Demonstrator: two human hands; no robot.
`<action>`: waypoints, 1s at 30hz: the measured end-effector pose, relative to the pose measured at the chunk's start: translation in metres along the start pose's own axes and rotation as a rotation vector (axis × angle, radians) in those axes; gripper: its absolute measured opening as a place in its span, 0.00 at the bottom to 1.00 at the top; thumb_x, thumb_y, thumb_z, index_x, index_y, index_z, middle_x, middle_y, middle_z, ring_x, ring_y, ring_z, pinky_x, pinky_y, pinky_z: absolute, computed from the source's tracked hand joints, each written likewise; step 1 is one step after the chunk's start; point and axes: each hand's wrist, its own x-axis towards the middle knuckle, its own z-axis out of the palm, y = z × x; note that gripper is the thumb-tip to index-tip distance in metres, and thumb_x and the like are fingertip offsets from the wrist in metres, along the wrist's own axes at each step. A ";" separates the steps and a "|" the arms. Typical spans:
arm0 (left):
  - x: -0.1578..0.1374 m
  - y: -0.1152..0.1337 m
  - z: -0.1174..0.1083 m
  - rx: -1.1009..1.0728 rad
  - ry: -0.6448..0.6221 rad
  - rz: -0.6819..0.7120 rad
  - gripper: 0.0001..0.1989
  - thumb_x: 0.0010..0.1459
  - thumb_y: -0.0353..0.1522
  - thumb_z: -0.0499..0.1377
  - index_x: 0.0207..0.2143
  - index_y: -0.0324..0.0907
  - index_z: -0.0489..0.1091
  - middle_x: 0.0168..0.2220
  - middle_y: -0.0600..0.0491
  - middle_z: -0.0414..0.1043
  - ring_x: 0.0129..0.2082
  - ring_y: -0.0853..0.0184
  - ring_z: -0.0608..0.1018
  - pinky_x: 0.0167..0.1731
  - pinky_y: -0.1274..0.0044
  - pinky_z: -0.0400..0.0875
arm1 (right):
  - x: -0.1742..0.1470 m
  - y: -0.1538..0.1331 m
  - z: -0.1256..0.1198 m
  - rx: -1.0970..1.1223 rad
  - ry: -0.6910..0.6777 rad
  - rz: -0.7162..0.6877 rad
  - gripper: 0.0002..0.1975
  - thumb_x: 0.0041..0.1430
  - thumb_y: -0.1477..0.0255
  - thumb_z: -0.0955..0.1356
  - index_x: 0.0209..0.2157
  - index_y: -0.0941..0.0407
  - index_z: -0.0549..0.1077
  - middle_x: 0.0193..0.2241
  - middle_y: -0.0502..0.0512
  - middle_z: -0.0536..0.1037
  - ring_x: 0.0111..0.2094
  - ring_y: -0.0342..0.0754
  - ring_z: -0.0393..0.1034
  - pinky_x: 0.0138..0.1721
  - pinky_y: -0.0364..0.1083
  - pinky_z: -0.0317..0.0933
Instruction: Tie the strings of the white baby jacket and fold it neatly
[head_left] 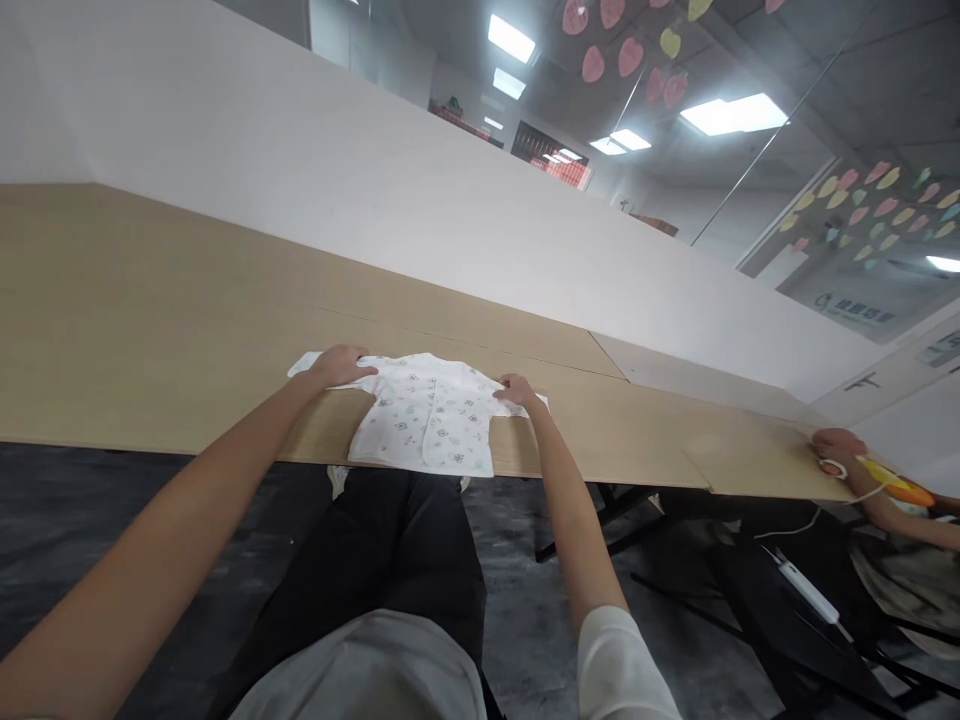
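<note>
A small white baby shirt (431, 415) with a scattered print lies spread on the tan table, its sleeves out to both sides and its lower hem at the front edge. My left hand (341, 367) rests on the left sleeve near the shoulder, with thumb and forefinger apart. On the other sleeve lies my right hand (519, 389), its thumb apart from the fingers. Both hands press from above against the cloth, and the fingers' undersides are hidden.
The long tan table (187, 330) meets a white partition (300, 140) behind it. At the far right, another person's hand (838, 447) is at the table near an orange and yellow thing (900, 485). A white power strip (808, 590) lies on a black seat (757, 600).
</note>
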 end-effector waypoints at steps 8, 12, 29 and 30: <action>0.031 0.016 -0.073 0.065 0.257 -0.082 0.29 0.60 0.52 0.56 0.39 0.31 0.73 0.34 0.50 0.78 0.35 0.67 0.73 0.36 0.79 0.63 | 0.014 -0.018 -0.063 -0.063 0.275 -0.089 0.15 0.58 0.77 0.66 0.46 0.60 0.79 0.42 0.61 0.80 0.41 0.50 0.72 0.46 0.46 0.63; 0.034 0.032 -0.130 0.086 0.473 -0.098 0.32 0.62 0.53 0.55 0.41 0.28 0.71 0.41 0.43 0.77 0.42 0.62 0.74 0.42 0.74 0.62 | 0.026 -0.026 -0.112 -0.141 0.539 -0.105 0.16 0.61 0.76 0.64 0.48 0.61 0.78 0.40 0.62 0.78 0.39 0.51 0.71 0.43 0.48 0.62; -0.093 -0.028 -0.039 0.157 0.143 0.229 0.21 0.59 0.52 0.47 0.31 0.47 0.68 0.36 0.46 0.73 0.41 0.56 0.75 0.41 0.69 0.66 | -0.070 0.008 -0.031 -0.405 0.277 -0.266 0.18 0.60 0.81 0.62 0.45 0.59 0.80 0.39 0.65 0.78 0.44 0.55 0.69 0.51 0.50 0.55; -0.102 -0.030 -0.035 0.171 0.143 0.225 0.19 0.59 0.49 0.47 0.31 0.47 0.68 0.37 0.45 0.73 0.41 0.55 0.75 0.42 0.68 0.67 | -0.078 0.012 -0.024 -0.404 0.258 -0.277 0.18 0.60 0.81 0.62 0.46 0.59 0.80 0.39 0.65 0.78 0.45 0.55 0.69 0.52 0.50 0.55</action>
